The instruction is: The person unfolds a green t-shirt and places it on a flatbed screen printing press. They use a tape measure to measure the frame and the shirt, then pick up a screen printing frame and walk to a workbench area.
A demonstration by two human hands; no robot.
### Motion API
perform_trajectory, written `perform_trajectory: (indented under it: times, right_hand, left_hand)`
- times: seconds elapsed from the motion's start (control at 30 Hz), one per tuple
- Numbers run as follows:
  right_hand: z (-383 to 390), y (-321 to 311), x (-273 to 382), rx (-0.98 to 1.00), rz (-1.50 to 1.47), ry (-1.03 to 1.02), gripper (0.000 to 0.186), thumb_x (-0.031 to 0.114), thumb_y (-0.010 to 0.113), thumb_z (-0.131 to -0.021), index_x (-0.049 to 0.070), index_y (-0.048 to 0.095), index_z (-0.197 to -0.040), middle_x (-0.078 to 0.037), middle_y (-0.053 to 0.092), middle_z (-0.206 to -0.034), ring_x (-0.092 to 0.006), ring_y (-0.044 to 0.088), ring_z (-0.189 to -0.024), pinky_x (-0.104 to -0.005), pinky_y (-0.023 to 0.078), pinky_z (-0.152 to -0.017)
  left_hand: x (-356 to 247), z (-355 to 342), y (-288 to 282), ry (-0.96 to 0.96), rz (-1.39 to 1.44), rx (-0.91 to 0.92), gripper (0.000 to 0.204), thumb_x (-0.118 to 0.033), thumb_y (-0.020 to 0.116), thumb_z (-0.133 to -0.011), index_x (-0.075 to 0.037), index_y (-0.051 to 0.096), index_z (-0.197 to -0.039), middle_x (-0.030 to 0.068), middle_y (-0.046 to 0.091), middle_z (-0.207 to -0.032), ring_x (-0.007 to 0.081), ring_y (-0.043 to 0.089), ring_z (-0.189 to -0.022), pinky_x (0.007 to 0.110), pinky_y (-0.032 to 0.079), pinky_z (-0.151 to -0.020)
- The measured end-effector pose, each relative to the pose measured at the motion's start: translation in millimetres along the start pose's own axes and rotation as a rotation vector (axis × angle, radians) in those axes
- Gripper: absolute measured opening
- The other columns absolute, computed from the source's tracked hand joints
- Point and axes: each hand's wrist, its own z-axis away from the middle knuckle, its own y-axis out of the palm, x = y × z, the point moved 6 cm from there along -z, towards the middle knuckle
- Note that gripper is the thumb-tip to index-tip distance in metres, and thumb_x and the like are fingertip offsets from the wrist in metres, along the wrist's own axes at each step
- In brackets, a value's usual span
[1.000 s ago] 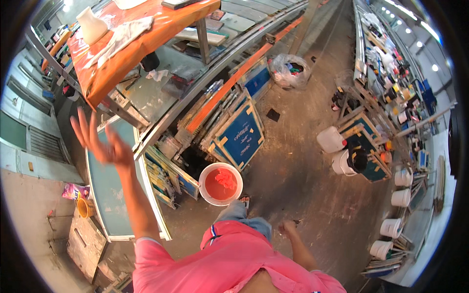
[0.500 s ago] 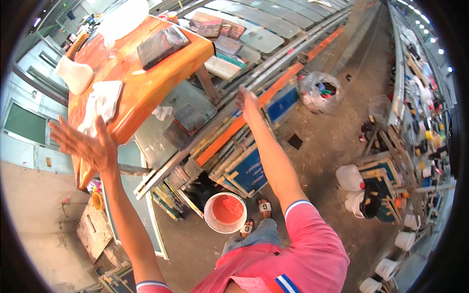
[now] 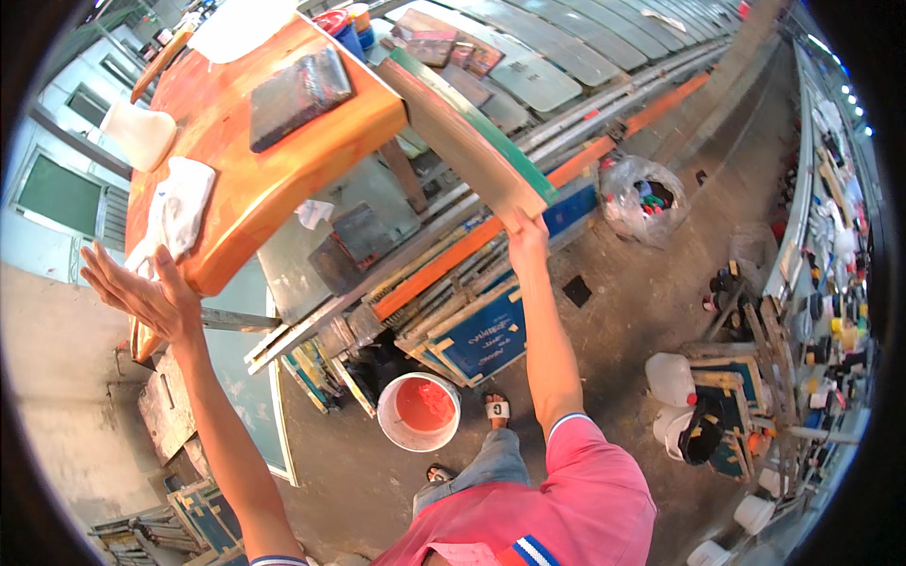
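Observation:
My right hand (image 3: 528, 243) grips the near end of a long wooden squeegee (image 3: 467, 141) with a green edge. The squeegee slants from the hand up to the right edge of an orange-stained tabletop (image 3: 311, 160). With its fingers spread, my left hand (image 3: 156, 300) is at the tabletop's front left corner, beside a crumpled white cloth (image 3: 189, 193); I cannot tell whether it touches the tabletop. A dark, paint-stained block (image 3: 300, 99) lies on the tabletop, and a pale plastic container (image 3: 137, 137) is at its left edge.
A white bucket (image 3: 415, 441) of pinkish-red ink stands on the floor by my feet. Framed screens (image 3: 481, 340) lean under the rails. Farther off are a clear bag (image 3: 646, 203) of scraps and a row of grey printing boards (image 3: 604, 47). A white jug (image 3: 668, 377) stands at right.
My right hand has closed on the squeegee, which has risen from the boards beside the tabletop. My left hand stays spread near the corner. The view has shifted slightly.

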Motion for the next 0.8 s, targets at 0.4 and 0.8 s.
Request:
perform_trajectory:
  times: [0.4,0.8]
  right_hand:
    - [402.9,-244.9,202.7,-0.002,0.32,0.081,0.051,0.017,0.053,-0.092,-0.001,0.037,-0.137,-0.016,0.044,-0.14,-0.0312,0.041,-0.129,-0.0486,0.029,-0.112]
    - [493.2,57.7,7.3,0.561,0.914,0.32,0.042,0.018,0.061,-0.087,-0.006,0.054,-0.121,-0.013,0.06,-0.119,-0.0226,0.058,-0.11,-0.0355,0.044,-0.098]
  left_hand:
    - [-39.5,53.4,-99.4,0.065,0.601,0.012,0.075,-0.049,0.066,-0.079,-0.002,0.044,-0.133,0.02,0.039,-0.141,0.0394,0.025,-0.139,0.06,0.012,-0.112]
    - [54.0,475.3,-311.9,-0.66,0.973,1.043,0.044,-0.039,0.073,-0.077,-0.002,0.061,-0.098,0.0148,0.063,-0.084,0.0274,0.062,-0.078,0.039,0.046,-0.068]
